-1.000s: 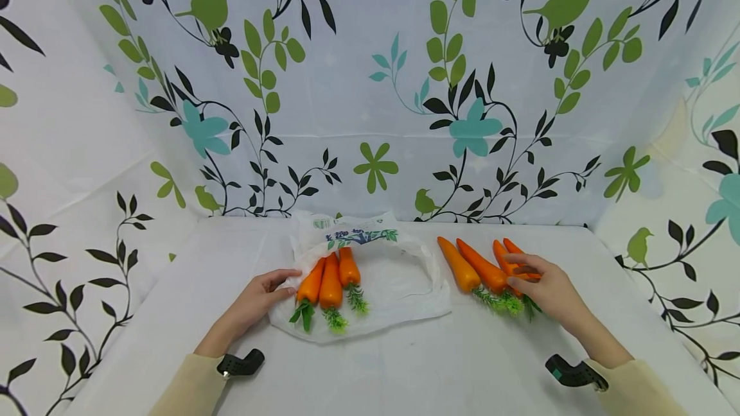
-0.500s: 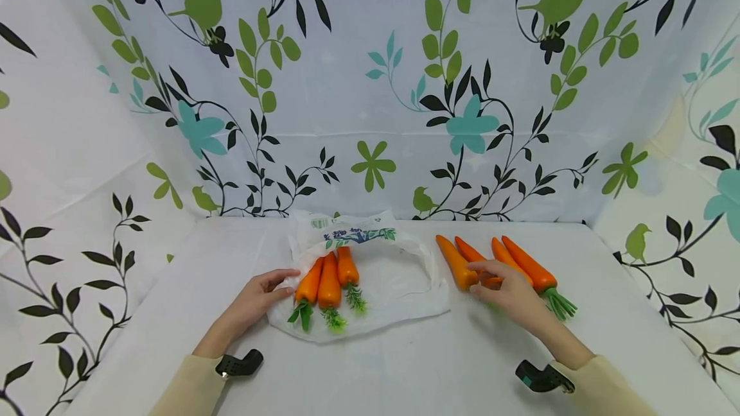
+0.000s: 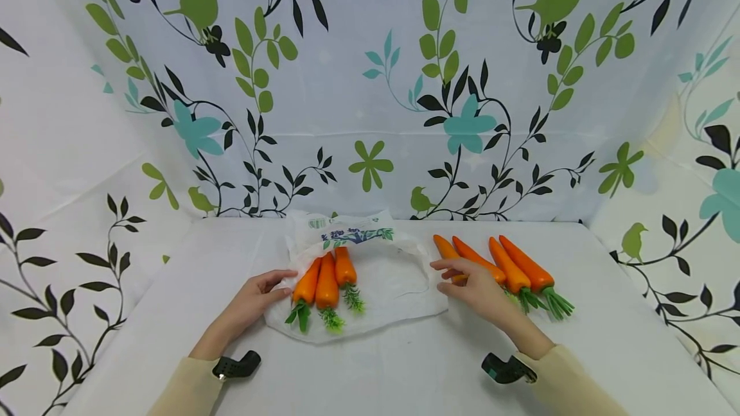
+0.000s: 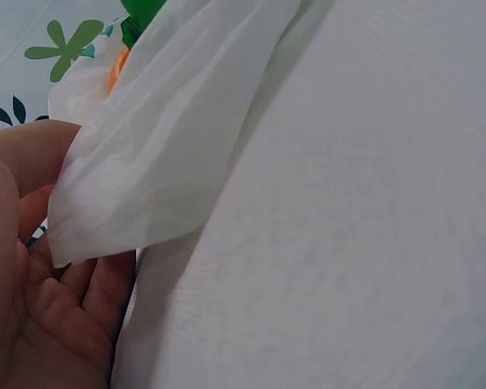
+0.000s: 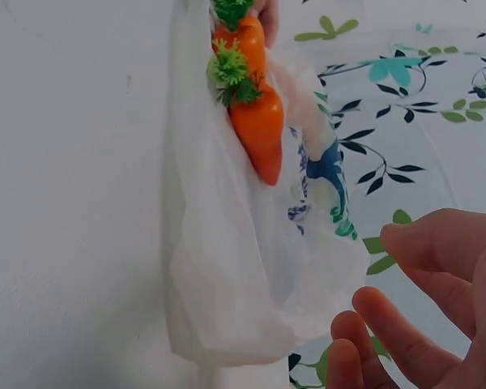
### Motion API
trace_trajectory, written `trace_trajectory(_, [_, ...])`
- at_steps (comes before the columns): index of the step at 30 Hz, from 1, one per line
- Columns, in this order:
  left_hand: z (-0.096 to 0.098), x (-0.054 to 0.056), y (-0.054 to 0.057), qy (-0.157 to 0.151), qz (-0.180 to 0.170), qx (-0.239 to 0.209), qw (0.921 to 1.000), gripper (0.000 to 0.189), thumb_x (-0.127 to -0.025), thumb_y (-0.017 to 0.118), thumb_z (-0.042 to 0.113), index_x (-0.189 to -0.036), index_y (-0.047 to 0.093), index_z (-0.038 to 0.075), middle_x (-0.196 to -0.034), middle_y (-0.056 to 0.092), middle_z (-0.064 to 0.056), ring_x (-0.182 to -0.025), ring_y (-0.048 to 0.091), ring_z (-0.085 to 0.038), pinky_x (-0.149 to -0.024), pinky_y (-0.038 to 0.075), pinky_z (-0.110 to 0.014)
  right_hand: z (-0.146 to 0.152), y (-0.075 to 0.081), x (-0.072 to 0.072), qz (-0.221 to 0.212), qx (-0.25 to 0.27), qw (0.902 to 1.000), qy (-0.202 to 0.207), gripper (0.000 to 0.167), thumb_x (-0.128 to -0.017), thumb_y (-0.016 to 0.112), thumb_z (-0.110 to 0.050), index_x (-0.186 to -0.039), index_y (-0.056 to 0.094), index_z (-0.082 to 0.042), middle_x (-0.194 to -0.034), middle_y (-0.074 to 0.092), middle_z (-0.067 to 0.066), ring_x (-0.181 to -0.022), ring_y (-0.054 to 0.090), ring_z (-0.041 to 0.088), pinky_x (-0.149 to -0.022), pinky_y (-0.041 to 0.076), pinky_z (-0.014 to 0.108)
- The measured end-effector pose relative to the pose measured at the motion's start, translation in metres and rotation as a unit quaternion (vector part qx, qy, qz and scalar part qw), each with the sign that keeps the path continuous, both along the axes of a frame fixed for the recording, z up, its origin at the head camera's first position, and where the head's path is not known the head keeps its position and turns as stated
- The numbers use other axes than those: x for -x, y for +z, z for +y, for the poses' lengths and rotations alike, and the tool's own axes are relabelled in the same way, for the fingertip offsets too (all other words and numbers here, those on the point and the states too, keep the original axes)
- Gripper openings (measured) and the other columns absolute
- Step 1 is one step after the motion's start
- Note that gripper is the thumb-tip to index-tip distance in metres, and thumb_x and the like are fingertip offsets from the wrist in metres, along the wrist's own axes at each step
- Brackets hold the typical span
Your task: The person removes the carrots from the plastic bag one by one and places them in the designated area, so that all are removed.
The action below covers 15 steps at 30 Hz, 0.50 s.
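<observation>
Holding the left edge of the white plastic bag [image 3: 396, 303] with the left hand [image 3: 254, 300], curling fingers about the plastic; not making out the hidden fingertips. Reaching the right hand [image 3: 476, 289] just beside the bag's right edge, parting thumb and fingers widely, gripping nothing; seeing a slight gap to the bag in the right wrist view. Counting three orange carrots [image 3: 327, 287] inside the bag's opening, at its left side, pointing tips toward the printed tree [image 3: 361, 235] and leafy tops toward the bag's near edge. Counting four more carrots [image 3: 510, 269] right of the bag, partly hidden behind the right hand. Resting the bag on a white tabletop [image 3: 381, 374].
</observation>
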<state>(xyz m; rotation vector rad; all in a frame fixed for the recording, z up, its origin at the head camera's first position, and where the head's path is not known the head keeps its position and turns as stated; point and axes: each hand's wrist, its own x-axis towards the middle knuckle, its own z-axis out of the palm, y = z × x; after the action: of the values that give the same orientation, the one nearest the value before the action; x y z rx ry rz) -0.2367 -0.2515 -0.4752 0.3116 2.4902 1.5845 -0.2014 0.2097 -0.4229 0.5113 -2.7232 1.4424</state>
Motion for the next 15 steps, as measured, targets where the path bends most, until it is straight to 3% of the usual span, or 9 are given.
trace_trajectory(8, [-0.001,0.0,0.0,-0.001,0.002,0.001,1.0,0.043,-0.095,0.068,0.026,-0.135,0.061,0.012,-0.15,0.045,-0.018,-0.144,0.029,-0.04,-0.116,0.018,-0.059,-0.034,-0.001,0.008,-0.018,0.022,0.9981,0.054,0.032,-0.093,0.07,-0.011,-0.124,0.068,-0.012,-0.124,0.065,0.013,-0.105,0.062,0.024,-0.086,0.053,0.024])
trace_trajectory(15, [-0.002,0.001,-0.001,-0.003,0.008,-0.004,1.0,0.042,-0.095,0.069,0.026,-0.134,0.062,0.011,-0.149,0.047,-0.018,-0.144,0.03,-0.04,-0.116,0.019,-0.059,-0.062,-0.007,0.016,-0.037,0.018,0.9968,0.069,0.031,-0.094,0.069,-0.011,-0.125,0.068,-0.008,-0.12,0.067,0.012,-0.104,0.063,0.022,-0.091,0.054,0.036])
